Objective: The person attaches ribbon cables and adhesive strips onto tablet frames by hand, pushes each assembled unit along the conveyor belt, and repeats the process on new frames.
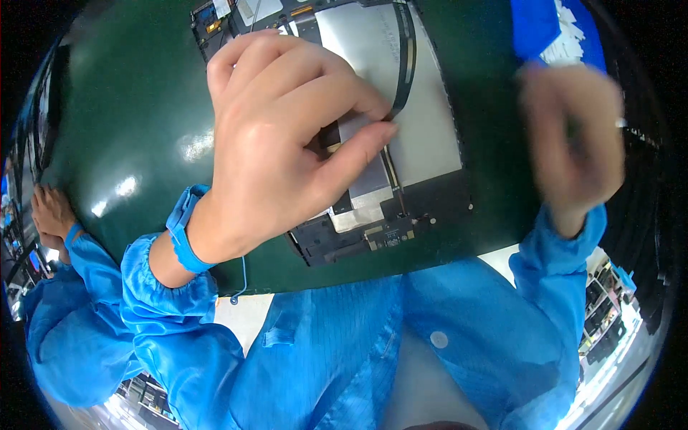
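The left hand (287, 136) lay over an opened tablet (387, 129) on the green surface (136, 107), its thumb and forefinger pinched on a thin strip beside the black ribbon cable (408, 64). A blue wrist strap (183, 229) circled that wrist. The right hand (573, 136) hovered off the tablet's right edge, too blurred to tell whether it gripped anything. Behind it stood a blue tray (537, 25). Another person's hand (50, 211) rested at the surface's left edge.
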Available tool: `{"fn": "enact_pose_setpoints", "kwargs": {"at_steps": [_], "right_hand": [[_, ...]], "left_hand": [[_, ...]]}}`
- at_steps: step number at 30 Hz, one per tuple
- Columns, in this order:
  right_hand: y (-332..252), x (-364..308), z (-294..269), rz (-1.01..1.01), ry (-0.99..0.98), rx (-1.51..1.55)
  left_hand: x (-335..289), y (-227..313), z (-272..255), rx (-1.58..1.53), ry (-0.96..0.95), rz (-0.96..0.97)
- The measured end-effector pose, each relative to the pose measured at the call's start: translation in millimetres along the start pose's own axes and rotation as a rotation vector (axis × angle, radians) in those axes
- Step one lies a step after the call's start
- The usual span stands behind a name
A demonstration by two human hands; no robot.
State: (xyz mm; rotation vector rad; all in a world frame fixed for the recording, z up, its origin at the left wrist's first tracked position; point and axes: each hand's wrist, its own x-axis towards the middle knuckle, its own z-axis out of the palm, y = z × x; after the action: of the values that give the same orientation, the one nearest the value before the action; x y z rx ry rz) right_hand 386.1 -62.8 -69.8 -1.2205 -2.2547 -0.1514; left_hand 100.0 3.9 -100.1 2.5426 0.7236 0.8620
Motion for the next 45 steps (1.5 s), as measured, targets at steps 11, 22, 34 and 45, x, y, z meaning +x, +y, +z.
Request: {"fn": "enact_pose_setpoints", "kwargs": {"at_steps": [11,22,34,45], "right_hand": [[-12.9,-9.1,-0.2,0.283,0.393,-0.053],[-46.0,7.8,13.9,-0.171,-0.246,0.132],[-75.5,-10.0,38.1,-0.041,-0.186,0.272],[-79.9,-15.6,33.2,-0.029,-0.214,0.242]], "left_hand": [[4.4,5.9,-7.0,-0.1,-0.037,-0.007],[3.9,-3.6,-6.2,-0.134,-0.061,-0.018],[44.1,11.4,-38.4,-0.166,-0.527,-0.49],[2.9,5.0,-4.9,-0.135,-0.138,-0.061]]}}
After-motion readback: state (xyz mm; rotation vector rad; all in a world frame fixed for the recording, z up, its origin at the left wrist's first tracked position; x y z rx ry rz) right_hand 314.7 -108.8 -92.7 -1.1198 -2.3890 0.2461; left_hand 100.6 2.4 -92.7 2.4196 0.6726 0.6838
